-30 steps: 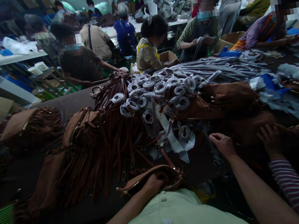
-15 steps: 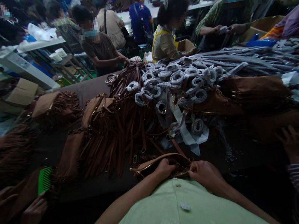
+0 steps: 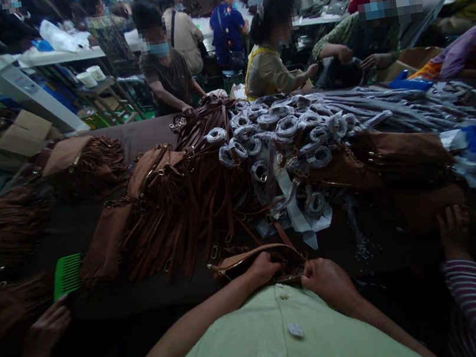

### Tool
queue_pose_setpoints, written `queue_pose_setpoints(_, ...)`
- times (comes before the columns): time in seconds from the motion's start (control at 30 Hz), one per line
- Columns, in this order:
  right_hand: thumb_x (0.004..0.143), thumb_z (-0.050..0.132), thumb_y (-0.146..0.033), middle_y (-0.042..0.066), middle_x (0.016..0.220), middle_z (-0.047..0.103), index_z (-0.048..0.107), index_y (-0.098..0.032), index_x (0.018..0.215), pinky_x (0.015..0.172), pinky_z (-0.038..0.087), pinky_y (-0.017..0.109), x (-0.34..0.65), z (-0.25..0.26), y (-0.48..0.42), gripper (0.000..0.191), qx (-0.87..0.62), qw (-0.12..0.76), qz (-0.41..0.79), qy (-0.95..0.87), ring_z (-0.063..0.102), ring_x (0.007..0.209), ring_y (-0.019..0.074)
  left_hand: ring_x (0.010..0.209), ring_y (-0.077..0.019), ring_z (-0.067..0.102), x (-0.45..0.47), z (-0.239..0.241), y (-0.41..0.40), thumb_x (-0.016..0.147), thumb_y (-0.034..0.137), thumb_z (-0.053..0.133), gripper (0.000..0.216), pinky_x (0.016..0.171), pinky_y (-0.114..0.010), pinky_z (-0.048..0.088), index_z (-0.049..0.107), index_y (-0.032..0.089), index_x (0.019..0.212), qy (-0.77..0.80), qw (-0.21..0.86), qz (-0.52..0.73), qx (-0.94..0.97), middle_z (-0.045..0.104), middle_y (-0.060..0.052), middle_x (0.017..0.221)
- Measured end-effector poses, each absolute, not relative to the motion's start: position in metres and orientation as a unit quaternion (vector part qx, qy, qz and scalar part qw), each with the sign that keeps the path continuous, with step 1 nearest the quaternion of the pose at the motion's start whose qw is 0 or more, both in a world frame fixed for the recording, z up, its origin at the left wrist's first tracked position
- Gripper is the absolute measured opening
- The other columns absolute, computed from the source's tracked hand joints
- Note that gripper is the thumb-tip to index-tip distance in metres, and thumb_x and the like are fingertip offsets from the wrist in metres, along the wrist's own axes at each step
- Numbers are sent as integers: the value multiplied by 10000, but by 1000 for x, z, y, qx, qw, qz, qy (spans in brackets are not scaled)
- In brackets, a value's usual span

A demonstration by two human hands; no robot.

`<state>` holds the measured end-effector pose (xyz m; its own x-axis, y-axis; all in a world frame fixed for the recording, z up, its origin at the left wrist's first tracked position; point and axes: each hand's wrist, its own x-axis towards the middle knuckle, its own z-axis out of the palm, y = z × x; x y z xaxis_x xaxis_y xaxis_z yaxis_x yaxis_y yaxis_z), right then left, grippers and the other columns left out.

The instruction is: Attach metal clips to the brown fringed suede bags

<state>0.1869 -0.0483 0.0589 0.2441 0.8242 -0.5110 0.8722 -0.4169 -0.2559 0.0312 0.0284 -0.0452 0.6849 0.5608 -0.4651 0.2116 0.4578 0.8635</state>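
A brown fringed bag (image 3: 249, 254) lies at the table's near edge against my body, its gold zipper undone and its mouth gaping. My left hand (image 3: 264, 267) reaches over the near side, its curled fingers gripping the bag at the opening. At the bag's right end my right hand (image 3: 324, 276) pinches the edge near the zipper end. Whatever small part sits between those fingertips is hidden. Just beyond the bag, brown straps with metal clasps and plastic-wrapped coiled straps (image 3: 286, 126) lie in a heap.
More brown fringed bags (image 3: 106, 240) lie to the left, others (image 3: 407, 147) to the right. At left, a co-worker's hand (image 3: 48, 332) holds a green comb (image 3: 67, 274). A striped-sleeved co-worker's hand (image 3: 455, 229) touches a bag at right. Several people work across the table.
My hands stay on the bag with hardly any movement. The comb at left has shifted slightly, and the co-worker's other hand there has left view. A person opposite now handles something dark.
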Motion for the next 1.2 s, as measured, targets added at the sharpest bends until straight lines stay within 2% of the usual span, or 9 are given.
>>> queue_pose_setpoints(0.6, 682, 540, -199, 47, 615, 672, 679, -199, 603, 501, 233, 247, 179, 79, -36, 160, 786, 65, -278, 548, 563, 556, 135, 840, -186, 625, 29, -47, 30, 669, 130, 544, 354, 806, -310, 483, 695, 98, 987, 363, 711, 91, 595, 705, -72, 941)
queue_pose_setpoints(0.97, 670, 544, -218, 50, 622, 676, 676, -213, 602, 501, 243, 253, 175, 71, -37, 149, 788, 82, -284, 541, 583, 574, 154, 860, -191, 623, 28, -44, 31, 643, 104, 551, 370, 817, -311, 481, 693, 103, 985, 340, 729, 106, 585, 702, -66, 937)
queue_pose_setpoints(1.2, 734, 539, -282, 34, 676, 692, 685, -228, 681, 563, 311, 259, 167, 71, -39, 164, 786, 34, -297, 541, 612, 647, 172, 731, -162, 608, 27, -34, 33, 697, 153, 508, 280, 727, -291, 484, 687, 66, 894, 382, 789, 131, 463, 688, -71, 814)
